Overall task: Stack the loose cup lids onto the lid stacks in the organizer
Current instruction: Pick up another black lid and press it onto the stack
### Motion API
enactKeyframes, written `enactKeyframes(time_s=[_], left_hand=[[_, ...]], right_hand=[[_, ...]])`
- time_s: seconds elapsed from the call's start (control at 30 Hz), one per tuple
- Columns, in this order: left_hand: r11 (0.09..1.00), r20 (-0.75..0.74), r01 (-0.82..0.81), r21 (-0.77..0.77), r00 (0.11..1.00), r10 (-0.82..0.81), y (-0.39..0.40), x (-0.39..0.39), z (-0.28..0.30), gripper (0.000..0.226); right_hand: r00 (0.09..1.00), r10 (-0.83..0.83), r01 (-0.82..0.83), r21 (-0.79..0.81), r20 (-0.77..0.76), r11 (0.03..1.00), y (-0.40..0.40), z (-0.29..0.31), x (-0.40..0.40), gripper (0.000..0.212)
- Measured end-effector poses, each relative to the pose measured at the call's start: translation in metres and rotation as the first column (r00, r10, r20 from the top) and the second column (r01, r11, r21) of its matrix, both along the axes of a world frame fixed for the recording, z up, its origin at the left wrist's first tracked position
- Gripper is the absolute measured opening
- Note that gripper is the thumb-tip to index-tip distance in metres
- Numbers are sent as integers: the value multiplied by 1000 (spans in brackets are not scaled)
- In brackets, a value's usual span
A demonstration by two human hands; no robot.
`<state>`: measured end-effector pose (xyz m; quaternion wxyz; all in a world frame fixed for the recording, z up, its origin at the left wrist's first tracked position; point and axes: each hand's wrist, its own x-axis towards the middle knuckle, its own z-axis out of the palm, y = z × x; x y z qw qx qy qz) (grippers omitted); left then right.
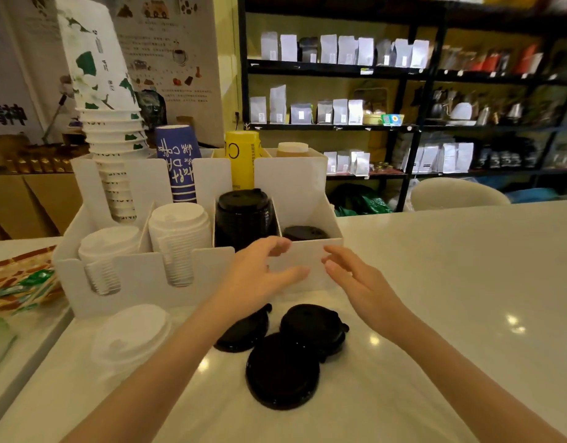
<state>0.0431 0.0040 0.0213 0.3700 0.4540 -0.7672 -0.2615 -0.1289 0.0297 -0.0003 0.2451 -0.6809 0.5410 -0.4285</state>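
Across the white bench (435, 282) three loose black lids (282, 370) lay near me below the organizer (141, 276), so my left hand (259, 276) and right hand (355, 276) hovered empty, fingers (279, 244) spread, near its short black stack (304, 233).

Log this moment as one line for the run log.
left hand: open, empty | right hand: open, empty | loose black lids: on counter | organizer: untouched
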Motion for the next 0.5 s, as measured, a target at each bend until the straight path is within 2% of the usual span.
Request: enactKeyframes(time_s=[0.1, 0.2, 0.27, 0.4, 0.5], left_hand=[[987, 178, 7, 158, 983, -36, 11, 3, -30, 76], [986, 314, 19, 168, 947, -71, 22, -1, -45, 89], [989, 323, 15, 150, 944, -64, 24, -3, -46, 93], [993, 343, -1, 119, 938, -40, 27, -7, -51, 94], [995, 323, -14, 102, 946, -20, 28, -9, -57, 90]], right_hand=[[997, -80, 80, 57, 7, 995, 11, -16, -11, 39], [996, -85, 84, 127, 1, 988, 20, -32, -15, 37], [996, -83, 79, 164, 18, 983, 23, -38, -14, 33], [998, -65, 63, 182, 4, 981, 26, -42, -10, 45], [999, -38, 37, 173, 5, 984, 27, -43, -9, 46]])
